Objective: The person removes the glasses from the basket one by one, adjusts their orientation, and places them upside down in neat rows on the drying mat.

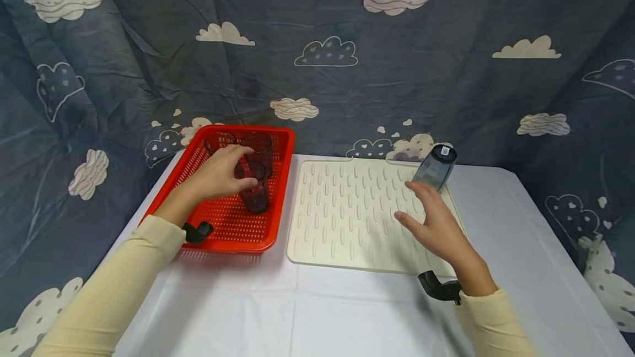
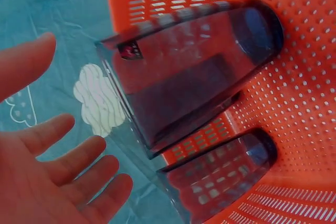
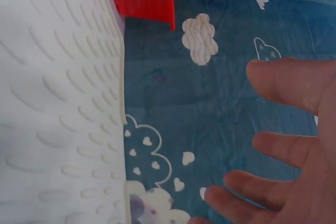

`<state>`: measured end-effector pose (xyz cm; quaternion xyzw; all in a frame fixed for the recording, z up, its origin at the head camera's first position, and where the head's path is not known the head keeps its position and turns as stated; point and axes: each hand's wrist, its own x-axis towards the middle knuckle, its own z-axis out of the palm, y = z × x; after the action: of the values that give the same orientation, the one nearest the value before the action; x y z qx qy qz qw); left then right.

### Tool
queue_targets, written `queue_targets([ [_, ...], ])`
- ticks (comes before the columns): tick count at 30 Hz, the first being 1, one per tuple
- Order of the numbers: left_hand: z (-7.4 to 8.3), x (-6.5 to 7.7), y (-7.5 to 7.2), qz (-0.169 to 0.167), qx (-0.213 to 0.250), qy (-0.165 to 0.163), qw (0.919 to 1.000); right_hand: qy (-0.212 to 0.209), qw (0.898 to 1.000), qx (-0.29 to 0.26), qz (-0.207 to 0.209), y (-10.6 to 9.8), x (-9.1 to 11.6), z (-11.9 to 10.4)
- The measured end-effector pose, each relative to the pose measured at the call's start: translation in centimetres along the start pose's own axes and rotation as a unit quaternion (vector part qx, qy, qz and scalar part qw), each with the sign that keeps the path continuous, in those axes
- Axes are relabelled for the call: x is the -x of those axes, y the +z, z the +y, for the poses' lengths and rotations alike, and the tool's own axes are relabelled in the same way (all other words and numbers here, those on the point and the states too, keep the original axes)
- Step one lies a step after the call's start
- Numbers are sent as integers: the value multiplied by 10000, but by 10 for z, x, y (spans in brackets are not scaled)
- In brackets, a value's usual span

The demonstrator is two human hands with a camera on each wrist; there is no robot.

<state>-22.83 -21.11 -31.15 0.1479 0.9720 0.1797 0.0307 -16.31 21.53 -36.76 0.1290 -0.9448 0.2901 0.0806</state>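
Observation:
In the head view my left hand [image 1: 220, 172] reaches over a red plastic basket [image 1: 285, 180], thumb and fingers spread. Just under it stands a dark tinted drinking glass [image 1: 255, 194]; the left wrist view shows a gap between the fingers and the rim of that glass [image 2: 184, 72]. Two more tinted glasses stand behind, one at the back right [image 1: 263, 150], one partly hidden by the hand. My right hand [image 1: 436, 230] hovers over the right side of a cream ridged drying mat [image 1: 342, 208], fingers apart and holding nothing. Past its fingertips, an upside-down tinted glass [image 1: 434, 167] sits at the mat's far right corner.
The basket and mat lie side by side on a table with a white cloth [image 1: 238, 302]. Behind rises a dark blue cloud-print curtain [image 1: 317, 26]. A black wrist camera [image 1: 439, 288] sits below the right hand, another [image 1: 198, 232] at the left wrist.

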Motion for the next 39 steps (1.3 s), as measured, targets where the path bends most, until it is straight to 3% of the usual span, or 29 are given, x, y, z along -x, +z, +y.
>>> queue_targets([
  [8, -5, -7, 5, -162, -131, -43, 9998, 25, 9987, -418, -279, 7, -3, -1],
  [17, -8, -17, 11, -353, -294, 34, 9989, 43, 9981, -488, -369, 11, -3, 0],
  [27, -8, -22, 12, -1051, -356, -287, 9934, -41, 9978, -524, -398, 14, 0, -2],
  [39, -3, -26, 7, -1186, -333, -388, 9916, -94, 9978, -478, -446, 12, 0, -4],
])
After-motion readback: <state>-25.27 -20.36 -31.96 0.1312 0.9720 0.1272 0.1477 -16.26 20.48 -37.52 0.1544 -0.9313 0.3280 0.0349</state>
